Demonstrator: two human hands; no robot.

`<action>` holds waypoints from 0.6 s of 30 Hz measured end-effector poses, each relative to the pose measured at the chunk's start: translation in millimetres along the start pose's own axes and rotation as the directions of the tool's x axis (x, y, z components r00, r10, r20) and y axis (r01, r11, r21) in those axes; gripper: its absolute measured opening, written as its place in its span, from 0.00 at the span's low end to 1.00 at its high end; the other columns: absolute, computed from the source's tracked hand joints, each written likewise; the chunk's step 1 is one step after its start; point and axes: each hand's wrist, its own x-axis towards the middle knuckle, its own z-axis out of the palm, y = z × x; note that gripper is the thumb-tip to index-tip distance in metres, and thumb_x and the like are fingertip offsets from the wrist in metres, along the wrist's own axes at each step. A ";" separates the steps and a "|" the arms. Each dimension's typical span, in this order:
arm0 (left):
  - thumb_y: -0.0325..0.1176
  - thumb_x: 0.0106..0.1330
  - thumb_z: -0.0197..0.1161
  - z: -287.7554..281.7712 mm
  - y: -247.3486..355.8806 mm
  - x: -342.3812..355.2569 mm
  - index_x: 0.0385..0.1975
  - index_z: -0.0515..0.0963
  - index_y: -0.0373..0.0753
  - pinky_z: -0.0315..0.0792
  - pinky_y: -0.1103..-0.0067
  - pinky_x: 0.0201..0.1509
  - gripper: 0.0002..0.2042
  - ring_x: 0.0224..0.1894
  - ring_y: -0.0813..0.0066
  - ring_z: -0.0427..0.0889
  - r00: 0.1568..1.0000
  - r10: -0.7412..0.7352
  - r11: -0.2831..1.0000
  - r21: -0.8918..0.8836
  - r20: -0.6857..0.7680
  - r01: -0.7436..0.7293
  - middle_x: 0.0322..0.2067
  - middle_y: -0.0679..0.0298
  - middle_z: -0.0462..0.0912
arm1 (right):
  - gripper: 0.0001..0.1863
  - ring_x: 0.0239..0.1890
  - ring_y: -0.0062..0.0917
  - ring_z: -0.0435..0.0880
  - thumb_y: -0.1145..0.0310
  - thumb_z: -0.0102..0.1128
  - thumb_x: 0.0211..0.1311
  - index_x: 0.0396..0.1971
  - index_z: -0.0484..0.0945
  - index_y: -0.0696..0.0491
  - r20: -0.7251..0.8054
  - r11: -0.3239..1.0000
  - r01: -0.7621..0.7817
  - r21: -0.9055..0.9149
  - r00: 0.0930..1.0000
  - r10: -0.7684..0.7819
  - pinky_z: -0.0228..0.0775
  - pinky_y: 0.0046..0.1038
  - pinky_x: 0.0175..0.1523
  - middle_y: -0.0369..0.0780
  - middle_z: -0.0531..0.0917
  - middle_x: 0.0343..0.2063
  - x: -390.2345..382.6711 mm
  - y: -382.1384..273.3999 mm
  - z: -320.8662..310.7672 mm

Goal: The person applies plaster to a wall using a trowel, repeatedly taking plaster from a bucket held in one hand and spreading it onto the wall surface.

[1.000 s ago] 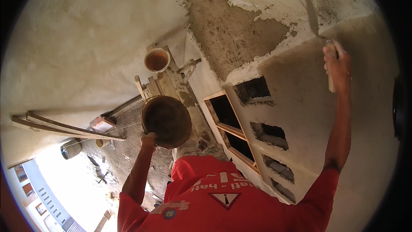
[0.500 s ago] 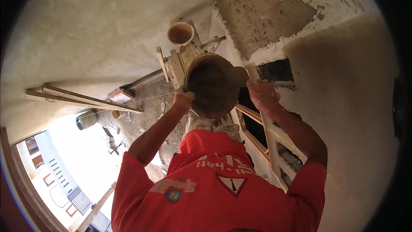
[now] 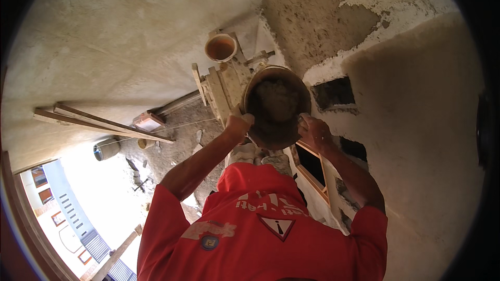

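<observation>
Bucket (image 3: 281, 139) was up in front of the torso, between both hands, grey mortar (image 3: 277, 98) inside. Left hand (image 3: 239, 126) was gripping its left rim; right hand (image 3: 314, 133) was curled at the right rim, couldn't tell if it was clamped on rim or something else. Smaller orange-lined pail (image 3: 221, 48) stood beyond, near the planks (image 3: 219, 92).

Two long boards (image 3: 104, 122) over there | grey barrel (image 3: 107, 149), small pail (image 3: 142, 143) beside it | wood-framed window (image 3: 311, 166), dark inside | pale building (image 3: 62, 227) out in the glare
</observation>
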 end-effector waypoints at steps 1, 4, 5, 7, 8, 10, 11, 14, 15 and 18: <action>0.23 0.49 0.57 1.9 5.3 -3.2 0.45 0.76 0.34 0.74 0.71 0.35 0.20 0.31 0.66 0.77 1.000 -0.009 0.999 -0.042 0.025 0.010 0.32 0.56 0.79 | 0.25 0.41 0.44 0.84 0.62 0.61 0.57 0.52 0.74 0.58 0.027 0.999 -0.003 -0.034 1.000 0.004 0.75 0.41 0.47 0.52 0.83 0.33 -0.1 1.4 -2.3; 0.22 0.48 0.58 -0.7 -21.6 13.1 0.45 0.75 0.33 0.74 0.69 0.33 0.20 0.31 0.64 0.76 0.999 0.040 0.954 -0.298 0.015 -0.034 0.31 0.56 0.79 | 0.25 0.39 0.44 0.84 0.62 0.61 0.58 0.54 0.73 0.57 0.069 0.995 0.020 -0.103 0.998 -0.013 0.75 0.41 0.44 0.51 0.83 0.32 4.9 -0.3 -11.6; 0.22 0.47 0.58 -3.0 -28.3 18.7 0.44 0.75 0.33 0.74 0.69 0.33 0.20 0.31 0.64 0.77 0.998 0.065 0.956 -0.286 0.004 -0.061 0.31 0.56 0.78 | 0.25 0.39 0.44 0.84 0.62 0.61 0.58 0.54 0.73 0.56 0.062 0.994 0.042 -0.101 0.997 -0.035 0.75 0.41 0.44 0.51 0.83 0.31 2.4 -1.0 -12.8; 0.22 0.46 0.58 -3.2 -41.7 23.9 0.43 0.75 0.33 0.74 0.69 0.32 0.20 0.31 0.63 0.77 0.995 0.104 0.960 -0.260 -0.006 -0.102 0.32 0.55 0.78 | 0.24 0.38 0.45 0.84 0.62 0.60 0.59 0.53 0.73 0.57 0.108 0.995 0.029 -0.099 0.994 -0.019 0.76 0.41 0.44 0.51 0.83 0.32 1.5 -11.8 -27.3; 0.22 0.46 0.59 -7.2 -49.0 25.5 0.43 0.75 0.33 0.74 0.68 0.31 0.20 0.31 0.63 0.77 0.999 0.017 0.972 -0.234 -0.049 -0.028 0.32 0.55 0.78 | 0.24 0.38 0.45 0.84 0.61 0.60 0.59 0.53 0.73 0.57 0.106 0.994 0.038 -0.103 0.994 -0.027 0.76 0.41 0.44 0.51 0.83 0.32 3.1 -14.5 -27.7; 0.22 0.45 0.60 -13.1 -48.5 33.5 0.43 0.75 0.33 0.74 0.68 0.29 0.20 0.31 0.62 0.78 0.985 -0.123 0.977 -0.188 -0.120 0.099 0.32 0.55 0.78 | 0.24 0.39 0.45 0.84 0.60 0.60 0.60 0.52 0.73 0.57 0.072 0.991 0.046 -0.127 0.997 -0.037 0.76 0.40 0.45 0.51 0.84 0.33 9.2 -18.8 -39.2; 0.23 0.44 0.60 -14.0 -45.9 33.2 0.42 0.75 0.33 0.73 0.68 0.27 0.20 0.30 0.62 0.78 0.982 -0.119 0.975 -0.205 -0.146 0.087 0.31 0.55 0.78 | 0.24 0.40 0.45 0.84 0.60 0.63 0.59 0.51 0.73 0.57 0.071 0.995 0.060 -0.083 0.996 -0.054 0.77 0.40 0.47 0.52 0.84 0.34 13.9 -23.8 -48.9; 0.24 0.45 0.60 -21.9 -37.9 15.9 0.40 0.74 0.34 0.72 0.69 0.23 0.18 0.26 0.64 0.77 0.968 -0.130 0.974 -0.209 -0.216 0.085 0.29 0.57 0.77 | 0.24 0.41 0.45 0.84 0.63 0.66 0.56 0.51 0.73 0.58 0.091 0.996 0.082 0.022 0.992 -0.083 0.76 0.40 0.48 0.54 0.83 0.35 27.4 -68.1 -95.0; 0.24 0.46 0.59 -27.9 -39.9 16.1 0.40 0.73 0.36 0.71 0.71 0.21 0.17 0.25 0.66 0.77 0.965 -0.128 0.979 -0.183 -0.228 0.087 0.28 0.59 0.76 | 0.25 0.41 0.46 0.83 0.66 0.68 0.53 0.50 0.73 0.58 0.039 0.986 0.131 0.106 0.990 -0.136 0.75 0.40 0.48 0.55 0.82 0.36 32.3 -78.8 -104.5; 0.24 0.47 0.59 -48.4 -50.5 13.3 0.41 0.71 0.37 0.71 0.71 0.20 0.18 0.25 0.68 0.76 0.946 -0.134 0.977 -0.201 -0.295 0.075 0.27 0.60 0.76 | 0.21 0.37 0.40 0.84 0.66 0.68 0.52 0.45 0.76 0.58 -0.060 0.917 0.366 0.157 0.930 -0.361 0.75 0.35 0.43 0.52 0.82 0.33 47.7 -119.4 -147.9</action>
